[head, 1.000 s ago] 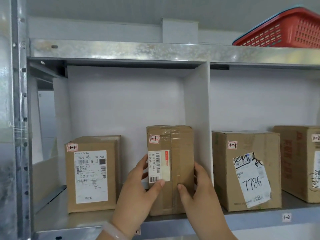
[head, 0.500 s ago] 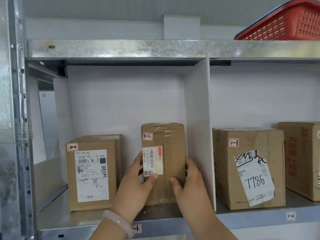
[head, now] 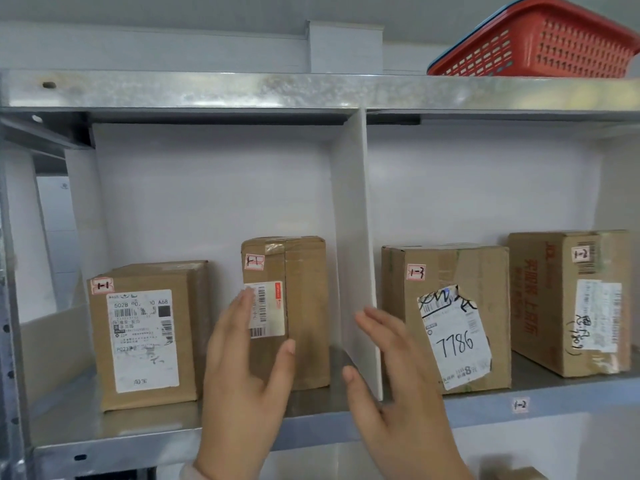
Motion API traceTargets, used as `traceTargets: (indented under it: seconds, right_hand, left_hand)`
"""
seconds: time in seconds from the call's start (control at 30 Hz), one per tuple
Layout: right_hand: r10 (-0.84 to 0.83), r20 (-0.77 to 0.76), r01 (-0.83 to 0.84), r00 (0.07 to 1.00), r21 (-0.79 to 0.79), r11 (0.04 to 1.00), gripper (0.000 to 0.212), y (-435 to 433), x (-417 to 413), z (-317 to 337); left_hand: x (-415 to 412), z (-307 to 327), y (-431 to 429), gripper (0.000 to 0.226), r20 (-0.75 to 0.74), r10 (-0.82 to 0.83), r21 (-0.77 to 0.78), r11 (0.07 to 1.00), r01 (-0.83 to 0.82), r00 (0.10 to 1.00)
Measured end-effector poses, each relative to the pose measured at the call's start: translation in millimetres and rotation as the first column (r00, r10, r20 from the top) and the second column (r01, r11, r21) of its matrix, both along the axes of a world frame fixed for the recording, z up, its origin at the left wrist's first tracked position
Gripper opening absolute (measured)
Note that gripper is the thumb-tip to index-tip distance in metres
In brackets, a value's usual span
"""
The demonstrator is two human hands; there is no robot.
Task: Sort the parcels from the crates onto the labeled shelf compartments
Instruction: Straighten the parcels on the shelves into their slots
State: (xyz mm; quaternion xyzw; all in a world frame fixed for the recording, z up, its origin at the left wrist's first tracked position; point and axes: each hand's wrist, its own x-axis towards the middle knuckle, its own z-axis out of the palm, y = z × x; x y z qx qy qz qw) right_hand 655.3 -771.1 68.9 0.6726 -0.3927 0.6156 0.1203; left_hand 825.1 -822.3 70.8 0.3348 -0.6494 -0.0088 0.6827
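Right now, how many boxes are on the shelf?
4. Left compartment: a box at its left, a box beside the divider. Right compartment: the 7786 box and a box far right. More may hide out of frame.

Two parcels (head: 214, 327) stand left of the divider (head: 356, 237), two right.

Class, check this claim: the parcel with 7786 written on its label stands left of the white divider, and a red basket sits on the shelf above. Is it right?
No. The head view shows the 7786 parcel standing right of the white divider, not left. The red basket does sit on the shelf above.
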Motion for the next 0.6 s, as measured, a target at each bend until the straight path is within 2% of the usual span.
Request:
traceTargets:
  seconds: [0.07,0.2,0.33,0.47,0.6]
  right_hand:
    - [-0.034,0.025,0.036,0.999,-0.074,0.997,0.049,8,-19,5]
    - [-0.089,0.107,0.099,0.99,-0.093,0.991,0.048,15,-67,7]
    - [-0.141,0.178,0.153,0.974,-0.053,0.987,0.057,15,-116,5]
    - [-0.121,0.228,0.113,0.966,0.047,0.992,0.057,4,-156,-1]
    - [-0.101,0.228,0.032,0.968,0.286,0.958,0.076,-11,-179,-6]
  left_hand:
    - [-23,2,13,0.067,0.067,-0.024,-0.06,0.998,0.028,0.997]
    - [-75,7,30,0.062,0.144,-0.063,-0.075,0.994,0.075,0.988]
    - [-126,3,35,0.063,0.203,-0.135,0.01,0.991,0.135,0.97]
    - [-163,-4,34,0.078,0.192,-0.124,0.114,0.988,0.104,0.973]
    - [-185,-9,30,0.093,0.123,-0.077,0.234,0.971,0.046,0.989]
